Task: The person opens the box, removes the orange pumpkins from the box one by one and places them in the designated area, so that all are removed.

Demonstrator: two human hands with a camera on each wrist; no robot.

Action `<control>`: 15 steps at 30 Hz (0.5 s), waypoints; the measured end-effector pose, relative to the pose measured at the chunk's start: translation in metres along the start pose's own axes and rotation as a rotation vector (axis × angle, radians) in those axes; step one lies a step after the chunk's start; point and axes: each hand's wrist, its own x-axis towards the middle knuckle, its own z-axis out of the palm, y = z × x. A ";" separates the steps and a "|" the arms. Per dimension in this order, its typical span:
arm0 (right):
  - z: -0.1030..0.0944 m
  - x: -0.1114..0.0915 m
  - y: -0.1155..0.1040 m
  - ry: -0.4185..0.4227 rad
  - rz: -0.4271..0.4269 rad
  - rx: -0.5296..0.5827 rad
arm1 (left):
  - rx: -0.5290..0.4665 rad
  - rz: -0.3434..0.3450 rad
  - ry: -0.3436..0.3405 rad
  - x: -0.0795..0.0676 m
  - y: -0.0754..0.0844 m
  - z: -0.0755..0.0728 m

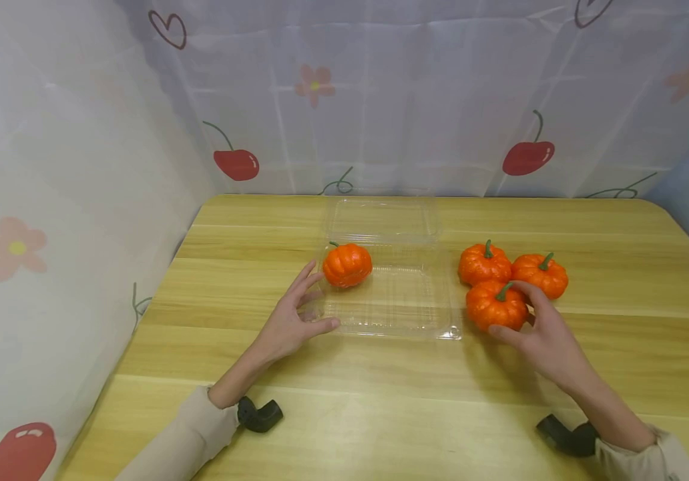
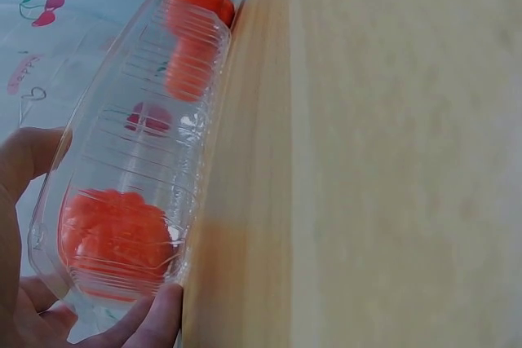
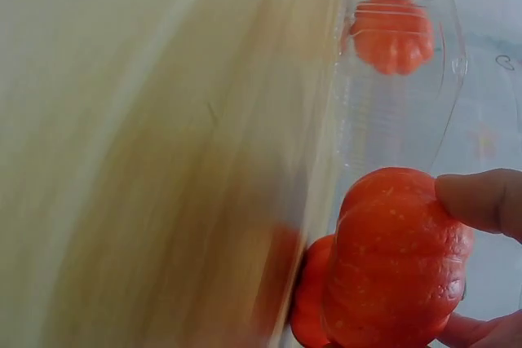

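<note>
My right hand (image 1: pixel 551 341) grips a small orange pumpkin (image 1: pixel 497 305) with a green stem, thumb at its near side and fingers round its far right. The right wrist view shows this pumpkin (image 3: pixel 400 258) close up, seemingly raised off the table. My left hand (image 1: pixel 287 324) touches the left end of a clear plastic clamshell box (image 1: pixel 404 331), its fingers spread along the side and the thumb at the front rim. One pumpkin (image 1: pixel 347 265) sits inside the box at the left. The box's lid (image 1: pixel 383 219) lies folded back, away from me.
Two more pumpkins, a left one (image 1: pixel 484 264) and a right one (image 1: pixel 540 275), stand close behind the gripped one. The wooden table (image 1: pixel 380 414) ends at a printed curtain (image 1: pixel 380 100) behind and another at the left. Dark curved pieces sit by both wrists.
</note>
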 end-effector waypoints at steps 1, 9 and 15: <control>0.000 0.000 0.000 -0.006 0.000 -0.003 | 0.001 -0.001 0.000 0.000 0.000 0.000; -0.003 0.002 0.004 -0.046 0.010 -0.046 | -0.005 -0.002 0.000 0.000 0.000 0.000; -0.004 0.003 0.006 -0.075 0.009 -0.086 | -0.012 0.001 -0.002 0.000 0.000 0.000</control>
